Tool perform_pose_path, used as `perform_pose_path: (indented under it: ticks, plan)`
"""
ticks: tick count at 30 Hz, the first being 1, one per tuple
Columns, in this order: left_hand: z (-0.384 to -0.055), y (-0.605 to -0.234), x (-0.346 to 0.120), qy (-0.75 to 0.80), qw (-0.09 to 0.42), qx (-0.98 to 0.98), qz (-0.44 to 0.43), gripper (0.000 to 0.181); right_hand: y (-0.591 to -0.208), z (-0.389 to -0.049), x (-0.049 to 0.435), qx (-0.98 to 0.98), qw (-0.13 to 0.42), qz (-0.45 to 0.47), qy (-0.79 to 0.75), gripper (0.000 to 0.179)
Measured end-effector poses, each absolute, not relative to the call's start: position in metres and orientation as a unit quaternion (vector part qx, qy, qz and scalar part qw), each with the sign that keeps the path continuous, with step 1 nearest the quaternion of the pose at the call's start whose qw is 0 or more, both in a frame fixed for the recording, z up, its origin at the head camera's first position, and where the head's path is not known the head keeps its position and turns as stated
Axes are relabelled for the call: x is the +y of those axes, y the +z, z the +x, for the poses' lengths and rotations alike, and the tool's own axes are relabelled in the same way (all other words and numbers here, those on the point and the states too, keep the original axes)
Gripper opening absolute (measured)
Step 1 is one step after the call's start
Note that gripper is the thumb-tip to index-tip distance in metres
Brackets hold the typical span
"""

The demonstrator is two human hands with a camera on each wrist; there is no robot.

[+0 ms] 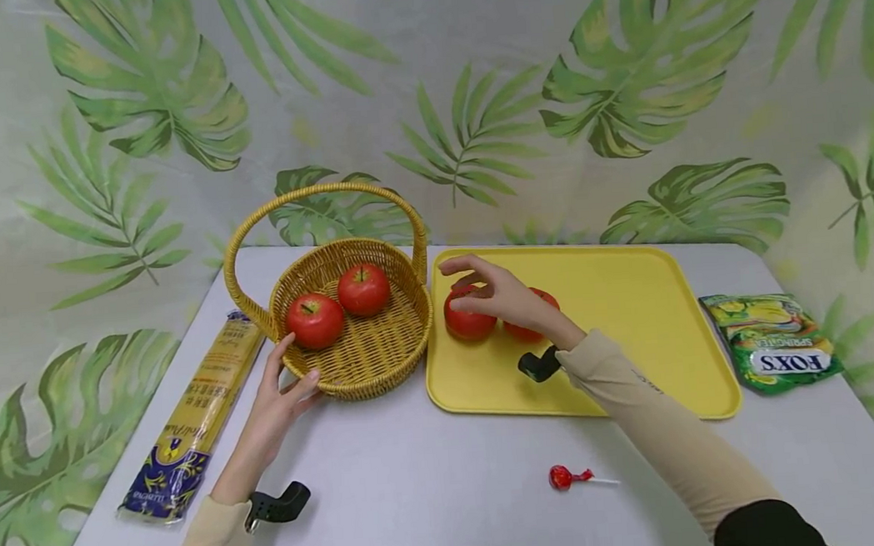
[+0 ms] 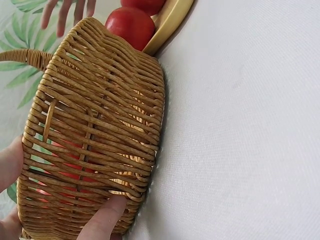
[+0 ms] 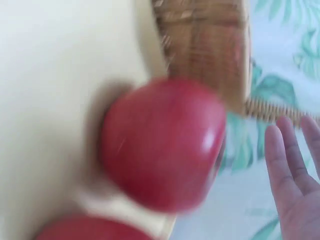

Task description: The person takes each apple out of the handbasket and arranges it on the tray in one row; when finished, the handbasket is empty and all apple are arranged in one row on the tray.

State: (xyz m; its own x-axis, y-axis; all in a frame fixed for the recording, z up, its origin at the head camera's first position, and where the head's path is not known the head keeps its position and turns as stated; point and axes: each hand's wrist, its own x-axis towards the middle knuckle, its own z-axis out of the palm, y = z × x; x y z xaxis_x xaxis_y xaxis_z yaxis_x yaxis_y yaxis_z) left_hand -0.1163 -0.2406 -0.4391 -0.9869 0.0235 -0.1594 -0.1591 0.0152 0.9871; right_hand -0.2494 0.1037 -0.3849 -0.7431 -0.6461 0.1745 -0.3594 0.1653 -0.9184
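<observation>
My left hand (image 1: 281, 404) holds the near left side of a wicker basket (image 1: 372, 385). In the left wrist view one digit presses the outer wicker wall (image 2: 100, 125) and other fingers are at its rim. Inside the basket lie two red apples, a left one (image 1: 315, 320) and a right one (image 1: 364, 290). My right hand (image 1: 509, 295) hovers above the yellow tray (image 1: 621, 328), fingers spread and holding nothing. Below it are two more apples, a left one (image 1: 471, 317) and a partly hidden right one (image 1: 540, 300). The right wrist view shows the nearer apple (image 3: 162, 145) blurred, apart from the fingers.
A yellow pasta packet (image 1: 198, 413) lies left of the basket. A green FOX'S bag (image 1: 772, 343) touches or nearly touches the tray's right side. A red-wrapped lollipop (image 1: 562, 477) lies in front of the tray. The basket's tall handle (image 1: 319, 190) arches above it. A leaf-patterned cloth hangs behind.
</observation>
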Motion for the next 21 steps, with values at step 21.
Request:
perform_pose_path:
  ticks: [21]
  plan:
    - [-0.117,-0.442,-0.241,0.701,0.056,0.71,-0.048,0.072,-0.372,-0.281,-0.017,0.787,0.212,-0.29,-0.503,0.072]
